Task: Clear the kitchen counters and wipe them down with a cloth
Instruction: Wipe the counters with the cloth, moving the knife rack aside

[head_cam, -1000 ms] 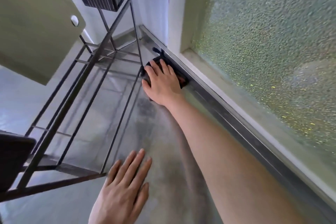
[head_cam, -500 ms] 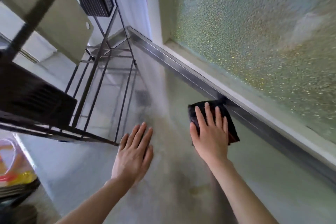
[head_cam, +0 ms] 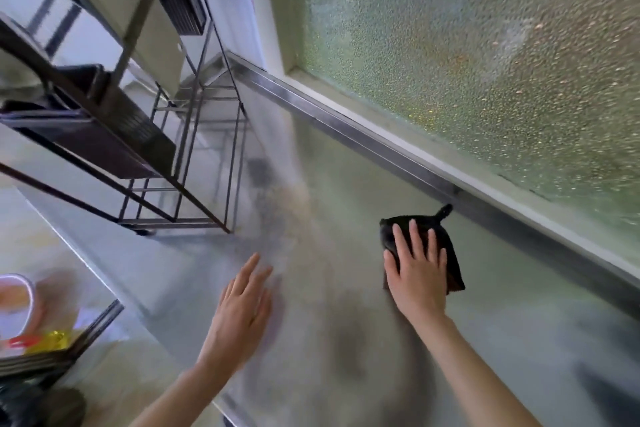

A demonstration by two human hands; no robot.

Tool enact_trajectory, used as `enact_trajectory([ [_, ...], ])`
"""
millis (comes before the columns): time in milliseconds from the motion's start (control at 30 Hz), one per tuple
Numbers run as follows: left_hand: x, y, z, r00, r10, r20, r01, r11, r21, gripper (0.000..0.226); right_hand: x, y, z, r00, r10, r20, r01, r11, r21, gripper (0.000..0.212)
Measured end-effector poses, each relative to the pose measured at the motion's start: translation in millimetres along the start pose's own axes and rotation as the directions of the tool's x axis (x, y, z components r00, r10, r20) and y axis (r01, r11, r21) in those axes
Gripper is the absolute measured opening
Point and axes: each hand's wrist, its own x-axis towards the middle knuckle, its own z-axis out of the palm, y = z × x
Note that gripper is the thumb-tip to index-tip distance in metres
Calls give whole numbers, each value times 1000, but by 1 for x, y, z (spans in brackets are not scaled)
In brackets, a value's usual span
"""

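Stainless-steel tabletop (head_cam: 339, 191) in a kitchen, seen from above and running along a window of pebbled, frosted glass (head_cam: 485, 62) on the right. A raised metal back rail (head_cam: 346, 121) separates the tabletop from the pale window sill.

Right hand (head_cam: 415, 277): laid flat on a black cloth (head_cam: 442, 236), fingers straight and slightly spread, palm down, pressing the cloth against the steel. The cloth is folded into a rough square and lies on the right part of the tabletop, just beside the back rail; one small corner sticks up at its far edge next to the rail. Parts of the cloth show beyond the fingertips and along both sides of the hand.

Left hand (head_cam: 242, 302): palm down with straight fingers held close together, holding nothing, over bare steel to the left of the cloth and well apart from it. Motion blur hides whether it touches the surface.

Far left: a black wire rack (head_cam: 180, 163) stands on the tabletop, with a dark tray (head_cam: 104, 139) on one of its shelves and a pale green cutting board (head_cam: 152, 28) behind its upper bars.

Near left, beyond the tabletop's edge: a blurred white-rimmed container (head_cam: 20, 302) and something yellow and red (head_cam: 52, 340), too smeared to identify. Dull, smudged patches mark the steel between and in front of the two hands.
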Motion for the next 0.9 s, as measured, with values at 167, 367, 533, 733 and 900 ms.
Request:
enact_trajectory([
  [167,-21,-23,-31,991,-120,-55,113,988,-107,58,-59,-29,17,978,-191,81,191,982,2,52],
  [367,-23,-80,-100,937,-276,-213,244,956,-162,21,-75,-66,1,984,-148,100,140,987,80,63],
  [533,-1,-115,-172,854,-412,-318,279,878,-388,56,-56,-181,-70,983,-131,-127,182,737,651,44],
  [733,35,-107,-217,929,-98,-356,-15,954,-300,40,-48,-297,-107,927,-125,-355,362,548,754,32],
  [900,41,-110,-217,920,-98,-379,4,971,-241,25,-40,-314,-100,875,10,-484,347,685,640,14],
])
